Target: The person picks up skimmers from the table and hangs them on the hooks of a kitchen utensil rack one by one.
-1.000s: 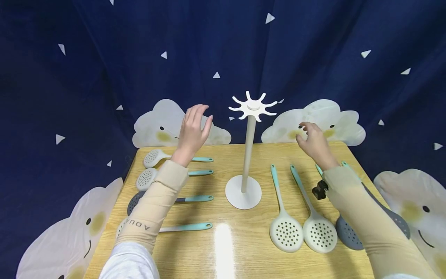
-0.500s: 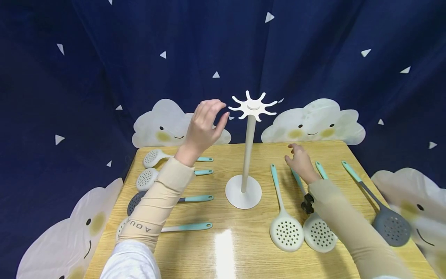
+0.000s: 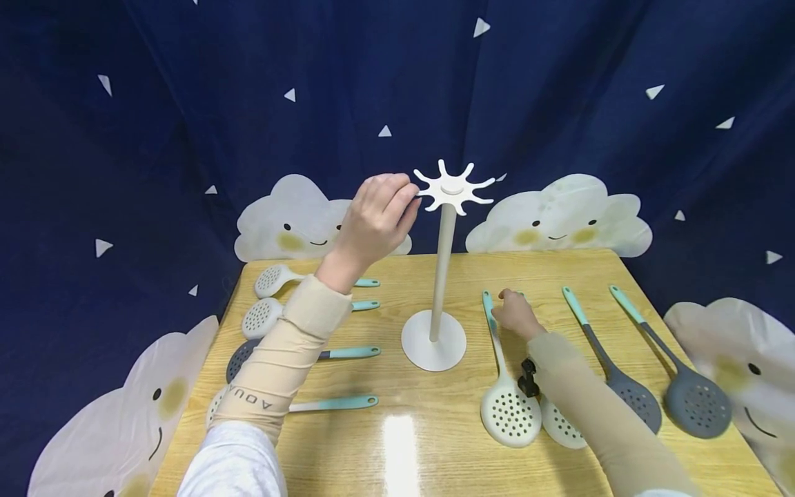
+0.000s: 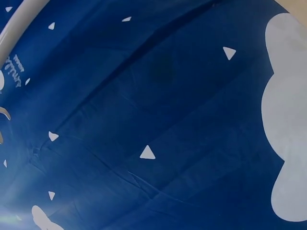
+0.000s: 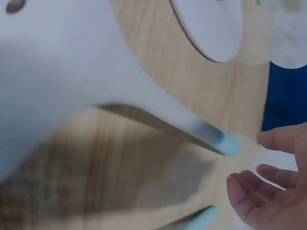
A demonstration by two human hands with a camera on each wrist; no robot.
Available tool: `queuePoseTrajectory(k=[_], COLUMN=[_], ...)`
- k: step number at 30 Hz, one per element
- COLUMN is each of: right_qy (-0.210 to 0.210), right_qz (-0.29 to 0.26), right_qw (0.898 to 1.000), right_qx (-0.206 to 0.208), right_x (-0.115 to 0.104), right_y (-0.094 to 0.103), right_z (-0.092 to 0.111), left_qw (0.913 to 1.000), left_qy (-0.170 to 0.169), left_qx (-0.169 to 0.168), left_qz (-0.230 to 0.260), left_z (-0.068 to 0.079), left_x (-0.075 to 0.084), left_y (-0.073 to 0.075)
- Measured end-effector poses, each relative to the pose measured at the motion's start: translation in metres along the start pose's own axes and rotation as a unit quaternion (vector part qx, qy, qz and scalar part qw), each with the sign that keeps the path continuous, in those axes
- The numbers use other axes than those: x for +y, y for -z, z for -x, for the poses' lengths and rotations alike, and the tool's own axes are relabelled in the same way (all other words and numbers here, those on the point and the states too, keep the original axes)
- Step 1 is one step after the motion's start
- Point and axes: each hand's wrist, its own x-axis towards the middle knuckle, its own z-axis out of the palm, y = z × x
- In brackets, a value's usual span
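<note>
A white utensil stand (image 3: 442, 269) rises from a round base, topped by a ring of curved hooks (image 3: 453, 190). My left hand (image 3: 380, 214) pinches the tip of its leftmost hook; the left wrist view shows mostly the curtain. Over the right-hand row of utensils, my right hand (image 3: 517, 314) hovers with fingers parted and loosely bent. A pale skimmer (image 3: 511, 414) with a teal handle lies just left of it. The right wrist view shows a gap between the fingertips and that skimmer's handle end (image 5: 229, 144). A second pale skimmer (image 3: 561, 422) is partly hidden under the right forearm.
Two grey skimmers (image 3: 632, 397) (image 3: 698, 404) lie farther right on the wooden table (image 3: 348, 455). Several more skimmers lie on the left with teal handles (image 3: 350, 403) pointing inward, partly covered by the left arm. A dark blue curtain (image 3: 348, 83) with clouds hangs behind.
My left hand has moved right to the stand's hook, and its fingers have closed on the tip. My right hand has come down and left toward the pale skimmers' handles.
</note>
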Motion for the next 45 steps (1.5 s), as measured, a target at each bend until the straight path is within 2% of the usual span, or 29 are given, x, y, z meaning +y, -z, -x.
queuePoseTrajectory(k=[5,10,17,22,32,36,45], right_qy=[-0.027,-0.056,-0.083,-0.096,-0.1,-0.087,-0.057], right_qz=[0.011,0.038,0.012,0.002,-0.001,-0.012,-0.03], right_qw=[0.999,0.997,0.995,0.994,0.994,0.996,0.997], right_qx=[-0.029,-0.038,-0.057,-0.054,-0.035,-0.026,-0.042], right_x=[0.005,0.007,0.01,0.012,0.012,0.008,-0.005], right_y=[-0.013,-0.022,-0.031,-0.036,-0.036,-0.032,-0.018], right_z=[-0.003,-0.003,-0.004,-0.006,-0.008,-0.006,0.0], left_qw=[0.9984,0.9948,0.9915,0.9899,0.9894,0.9897,0.9904], left_qy=[-0.024,-0.04,-0.047,-0.053,-0.045,-0.043,-0.038], left_qx=[0.003,0.003,-0.011,-0.024,-0.031,-0.028,-0.027], left_qz=[-0.051,-0.094,-0.121,-0.129,-0.135,-0.133,-0.13], left_z=[-0.002,-0.002,-0.002,-0.001,-0.001,-0.001,0.0], left_x=[0.0,0.002,0.002,0.003,0.004,0.005,0.005], left_y=[-0.002,-0.003,-0.002,-0.001,-0.001,-0.001,-0.001])
